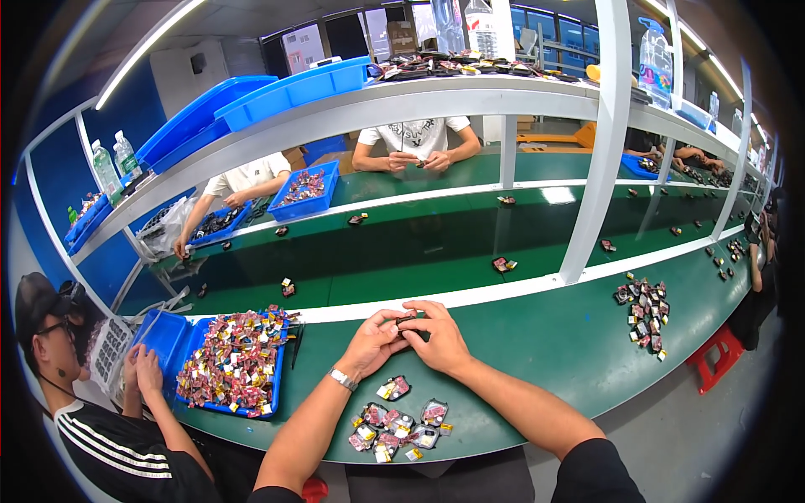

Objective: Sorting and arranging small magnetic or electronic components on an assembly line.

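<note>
Both hands, left hand (375,339) and right hand (438,335), pinched together on small dark part (408,319) above bench (537,335); slip risk, could drop into the finished pile (396,426) below.

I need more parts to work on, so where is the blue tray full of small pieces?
In the head view the blue tray sits on the green bench to the left of the left hand, just in front of the neighbouring person's hands.

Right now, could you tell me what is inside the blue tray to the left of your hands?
The blue tray holds a heap of small flat components, mostly red and pink with yellow tabs, piled past its rim. The heap covers the tray's floor, so whatever lies beneath cannot be seen.
</note>
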Demonstrator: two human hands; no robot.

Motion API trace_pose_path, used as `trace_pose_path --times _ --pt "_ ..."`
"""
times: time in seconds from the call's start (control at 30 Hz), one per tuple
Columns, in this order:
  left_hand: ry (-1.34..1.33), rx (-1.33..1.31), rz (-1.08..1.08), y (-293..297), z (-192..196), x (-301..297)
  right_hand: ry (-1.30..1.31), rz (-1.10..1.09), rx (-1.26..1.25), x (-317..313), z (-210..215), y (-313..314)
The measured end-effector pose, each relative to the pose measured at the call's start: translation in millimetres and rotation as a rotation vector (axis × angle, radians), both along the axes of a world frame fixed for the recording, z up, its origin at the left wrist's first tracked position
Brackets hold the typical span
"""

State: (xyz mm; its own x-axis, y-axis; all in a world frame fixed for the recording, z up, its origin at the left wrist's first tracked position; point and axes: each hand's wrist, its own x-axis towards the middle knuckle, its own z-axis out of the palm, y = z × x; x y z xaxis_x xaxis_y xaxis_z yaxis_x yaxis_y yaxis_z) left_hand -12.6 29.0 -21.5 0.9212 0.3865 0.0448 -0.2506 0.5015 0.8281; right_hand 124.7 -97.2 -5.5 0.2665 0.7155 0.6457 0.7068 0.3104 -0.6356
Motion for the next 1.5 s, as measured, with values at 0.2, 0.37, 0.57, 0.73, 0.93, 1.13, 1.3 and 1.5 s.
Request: trace_pose_path --times 0.2,0.37,0.57,0.73,0.93,1.13,1.3,1.5 --pt "0.033 0.051 0.014 -8.0 4.6 5.8 -0.042 0.003 -0.021 4.9 3.3 -4.8" --pt "-0.017 0.007 0.062 -4.4 7.4 4.1 0.002 -0.076 0.033 -2.1 8.9 -0.6" --pt "0.036 -0.018 0.117 -9.5 11.9 2.7 -0.239 -0.066 0.142 -0.6 10.1 -0.5" --pt "0.027 -0.030 0.106 -7.5 10.0 3.0 -0.306 -0.133 0.119 -2.6 7.8 1.8" --pt "0.039 -0.045 0.101 -10.4 12.1 5.0 -0.288 -0.155 0.109 -2.4 9.8 2.9" --pt "0.092 0.159 0.242 -16.4 7.5 8.9 -0.177 -0.125 0.148 -3.1 11.5 6.8" --pt "0.153 0.300 0.322 -20.3 4.9 13.1 0.142 -0.095 0.002 1.9 3.2 7.7" --pt "0.073 0.181 0.191 -15.8 6.8 8.5 0.004 -0.159 0.050 6.7 1.6 7.1"
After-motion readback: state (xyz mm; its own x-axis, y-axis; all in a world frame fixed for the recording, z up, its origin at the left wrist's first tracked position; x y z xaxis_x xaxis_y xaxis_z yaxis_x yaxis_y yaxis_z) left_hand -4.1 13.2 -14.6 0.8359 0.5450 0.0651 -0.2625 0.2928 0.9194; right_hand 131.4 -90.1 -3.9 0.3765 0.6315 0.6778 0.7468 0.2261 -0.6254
